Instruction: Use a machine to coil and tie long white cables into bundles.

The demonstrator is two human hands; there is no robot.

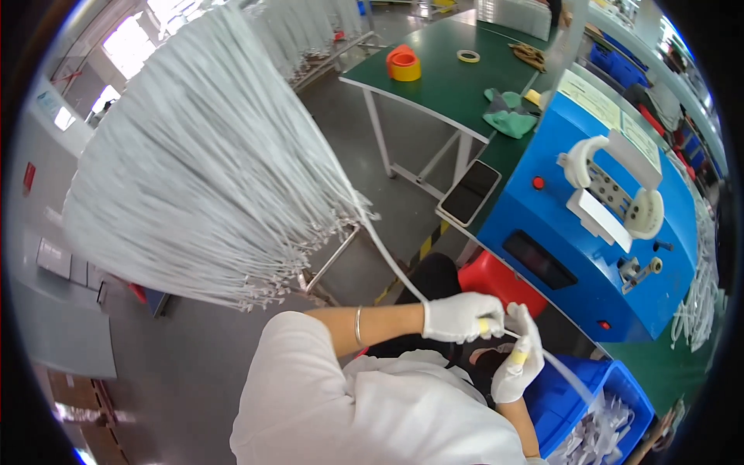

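Note:
A long white cable (393,262) runs from the hanging bundle to my hands. My left hand (463,318), in a white glove with a yellow patch, is closed round it. A short stretch of cable shows between the two hands. My right hand (521,358), gloved the same way, has its fingers pressed together with the cable passing through its grip. Beyond it the loose end trails down to the right, blurred, above a blue bin (642,395) of white scraps. The large bundle of white cables (201,170) hangs on a metal rack at the left.
A blue machine (527,225) with white curved holders and red buttons stands at the right. By it, a phone (470,194) lies at the edge of the green table (434,85), which bears tape rolls (404,68) and a green-grey glove (509,116). A red stool (500,280) sits below.

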